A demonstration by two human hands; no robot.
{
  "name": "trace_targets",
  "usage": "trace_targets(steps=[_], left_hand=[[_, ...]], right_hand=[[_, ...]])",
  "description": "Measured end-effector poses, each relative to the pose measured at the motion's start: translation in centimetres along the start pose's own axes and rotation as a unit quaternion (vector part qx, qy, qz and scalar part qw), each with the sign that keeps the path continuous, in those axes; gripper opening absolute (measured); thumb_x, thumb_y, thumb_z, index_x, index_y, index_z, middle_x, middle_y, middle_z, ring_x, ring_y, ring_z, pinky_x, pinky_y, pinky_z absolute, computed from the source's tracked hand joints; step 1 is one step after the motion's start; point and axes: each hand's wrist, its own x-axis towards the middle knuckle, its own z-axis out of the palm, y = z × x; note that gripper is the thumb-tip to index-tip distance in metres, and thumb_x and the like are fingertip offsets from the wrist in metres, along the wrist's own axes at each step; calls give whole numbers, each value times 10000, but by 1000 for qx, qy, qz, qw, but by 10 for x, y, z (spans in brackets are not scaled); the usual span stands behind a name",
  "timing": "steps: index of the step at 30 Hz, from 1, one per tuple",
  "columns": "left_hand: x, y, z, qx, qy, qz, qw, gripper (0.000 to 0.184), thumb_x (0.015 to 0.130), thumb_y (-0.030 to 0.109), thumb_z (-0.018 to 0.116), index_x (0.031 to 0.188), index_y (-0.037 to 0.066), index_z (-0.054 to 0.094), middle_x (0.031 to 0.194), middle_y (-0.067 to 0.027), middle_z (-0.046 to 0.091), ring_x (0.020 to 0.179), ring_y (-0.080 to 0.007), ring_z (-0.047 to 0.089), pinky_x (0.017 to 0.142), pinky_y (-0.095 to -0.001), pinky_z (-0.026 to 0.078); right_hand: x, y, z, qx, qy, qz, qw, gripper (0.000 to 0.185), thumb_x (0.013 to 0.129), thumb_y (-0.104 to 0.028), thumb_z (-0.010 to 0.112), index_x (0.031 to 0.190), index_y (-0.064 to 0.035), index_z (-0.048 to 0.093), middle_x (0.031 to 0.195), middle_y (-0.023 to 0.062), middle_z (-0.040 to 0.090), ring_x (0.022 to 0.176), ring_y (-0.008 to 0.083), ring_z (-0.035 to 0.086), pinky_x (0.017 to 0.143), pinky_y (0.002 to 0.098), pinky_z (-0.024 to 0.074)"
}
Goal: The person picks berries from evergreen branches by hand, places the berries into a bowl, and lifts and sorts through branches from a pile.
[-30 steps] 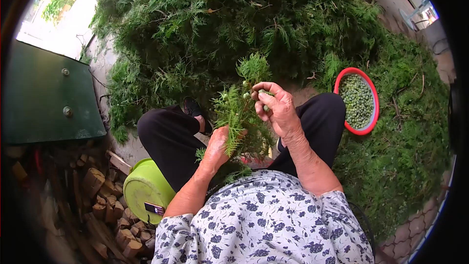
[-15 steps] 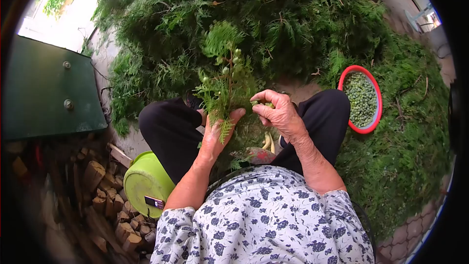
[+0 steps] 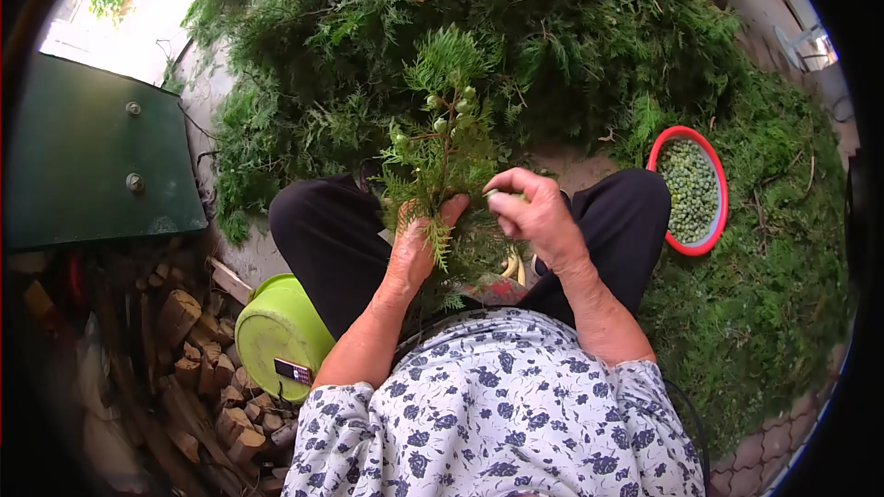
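Note:
My left hand (image 3: 419, 235) is wrapped round the lower part of a green conifer sprig (image 3: 447, 143) that stands upright in front of me. Several pale green cones (image 3: 440, 124) sit on its upper stem. Just right of the sprig and apart from it, my right hand (image 3: 543, 216) is closed, thumb against fingers, on small green cones that are mostly hidden. Farther right, past my knee, a red-rimmed basin (image 3: 723, 189) holds many picked green cones (image 3: 689, 191).
A large heap of cut conifer branches (image 3: 589, 28) spreads ahead and down the right side. At left lie an upturned lime-green bucket (image 3: 276, 336) with a phone (image 3: 293, 371) on it, chopped firewood (image 3: 180, 317) and a dark green metal panel (image 3: 101, 156).
The whole view has shifted slightly. My right hand's fingers have curled in more, covering most of the green cones that showed between them. My left hand keeps its hold on the sprig.

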Motion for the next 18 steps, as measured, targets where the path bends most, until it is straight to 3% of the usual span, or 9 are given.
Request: trace_targets(steps=[4, 6, 8, 10, 11, 12, 14, 16, 18], left_hand=[[0, -10, -3, 64, -4, 25, 998, 215, 824, 92, 613, 1018, 2, 591, 939, -46, 613, 814, -123, 538, 740, -275, 451], [-3, -15, -1, -109, -26, 4, 994, 246, 826, 65, 600, 1063, 6, 567, 988, -53, 601, 840, -133, 539, 780, -274, 449], [-16, -1, 2, -130, -27, -23, 991, 255, 824, 37, 592, 1076, 6, 559, 1004, -52, 594, 855, -134, 537, 793, -272, 447], [-17, 2, 5, -150, -27, -48, 987, 268, 822, 9, 583, 1088, 7, 550, 1019, -51, 588, 871, -134, 535, 806, -269, 446], [-13, -9, 5, -52, -28, 12, 998, 174, 823, 34, 588, 992, -7, 576, 903, -48, 607, 759, -131, 524, 704, -294, 443], [-8, -20, 4, 47, -29, 73, 996, 107, 824, 58, 592, 896, -22, 601, 787, -45, 627, 648, -128, 513, 602, -318, 440], [-7, -38, -7, 187, -17, 126, 974, 125, 809, 98, 609, 872, -10, 608, 720, -131, 626, 591, -218, 534, 596, -342, 439], [-9, -34, -10, 274, -88, 101, 952, 223, 798, -12, 606, 1018, -21, 567, 933, -39, 595, 788, -103, 492, 723, -279, 449], [-12, -36, -10, 298, -82, 80, 948, 176, 791, 7, 615, 960, -32, 582, 846, -19, 595, 737, -89, 469, 678, -291, 444]], right_hand=[[5, -12, -2, 298, 6, -4, 955, 101, 813, -71, 592, 899, -41, 549, 687, 20, 562, 496, 54, 504, 388, 174, 351], [12, -3, -5, 298, -6, -19, 954, 114, 817, -83, 603, 910, -33, 560, 691, 19, 566, 515, 55, 510, 401, 172, 353], [16, -3, -5, 298, -20, -33, 954, 128, 821, -94, 614, 920, -25, 572, 694, 18, 569, 534, 56, 516, 415, 170, 354], [17, -13, 6, -38, 76, -146, 986, 199, 798, -111, 646, 963, -13, 595, 686, 31, 574, 566, 89, 523, 463, 219, 394], [23, -12, 9, -184, 129, -265, 938, 227, 775, -110, 660, 974, -13, 611, 725, 62, 600, 584, 125, 523, 533, 267, 429], [27, -9, 11, -184, 130, -267, 937, 227, 775, -110, 660, 974, -13, 611, 725, 62, 600, 584, 125, 523, 533, 267, 429], [35, -3, 12, -313, 172, -366, 859, 210, 792, -108, 656, 978, -16, 618, 774, -35, 577, 541, 52, 452, 502, 191, 385], [36, 1, 12, -324, 172, -379, 850, 186, 796, -108, 656, 951, -9, 622, 740, -30, 568, 521, 40, 446, 478, 182, 373], [34, 3, 9, -136, 151, -228, 952, 184, 796, -137, 651, 929, -18, 607, 615, 27, 532, 551, 105, 504, 502, 261, 426]])
